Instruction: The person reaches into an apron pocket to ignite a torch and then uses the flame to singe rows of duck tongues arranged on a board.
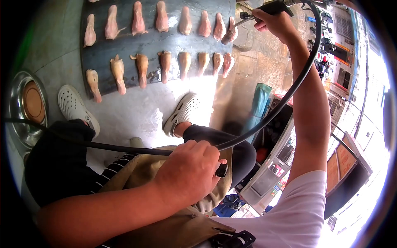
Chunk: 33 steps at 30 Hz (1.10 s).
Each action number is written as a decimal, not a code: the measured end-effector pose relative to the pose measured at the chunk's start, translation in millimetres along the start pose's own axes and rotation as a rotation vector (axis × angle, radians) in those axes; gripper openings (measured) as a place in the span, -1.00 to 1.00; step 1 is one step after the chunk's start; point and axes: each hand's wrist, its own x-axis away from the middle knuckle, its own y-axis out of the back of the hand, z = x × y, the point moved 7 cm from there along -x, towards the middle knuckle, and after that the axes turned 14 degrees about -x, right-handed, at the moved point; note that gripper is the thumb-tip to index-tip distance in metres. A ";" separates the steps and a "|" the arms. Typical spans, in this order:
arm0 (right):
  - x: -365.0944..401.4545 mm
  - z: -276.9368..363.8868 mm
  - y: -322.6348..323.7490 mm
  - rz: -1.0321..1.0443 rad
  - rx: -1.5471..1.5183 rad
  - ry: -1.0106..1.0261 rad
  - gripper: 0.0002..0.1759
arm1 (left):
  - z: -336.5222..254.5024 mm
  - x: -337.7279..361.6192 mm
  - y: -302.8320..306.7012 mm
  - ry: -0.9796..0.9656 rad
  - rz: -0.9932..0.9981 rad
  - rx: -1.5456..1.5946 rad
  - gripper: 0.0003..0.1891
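My right hand (275,27), at the top right, is closed round the black handle of a blowtorch (279,7). Its metal nozzle (226,38) points down-left at the last pieces of the far row; no flame can be made out. Across my lap, my left hand (194,163) is wrapped round the black hose (264,122) that leads to the torch. A small black piece (222,170) sticks out by its thumb. Two rows of raw, trotter-like meat pieces (138,18) lie on a dark metal sheet (151,43); the near row (142,70) looks yellower.
A steel basin (18,132) with a round brown item (34,101) stands at the left. My white clogs (74,105) rest on the grey floor near the sheet. A teal bundle (257,103) and a dark open box-like stand (271,140) are at the right, with a street beyond.
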 end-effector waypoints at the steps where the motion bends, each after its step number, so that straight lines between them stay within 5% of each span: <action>1: 1.1 3.9 -0.2 -0.004 0.003 -0.004 -0.71 | 0.8 -1.6 -0.3 0.005 0.004 0.004 -0.69; 26: 2.4 16.7 -3.0 0.069 0.013 -0.033 -0.74 | 6.2 -7.8 2.5 0.033 -0.006 0.035 -0.69; 33: -14.0 -37.1 4.4 0.074 -0.062 -0.086 -0.60 | 7.3 -5.4 2.5 0.057 -0.005 0.059 -0.69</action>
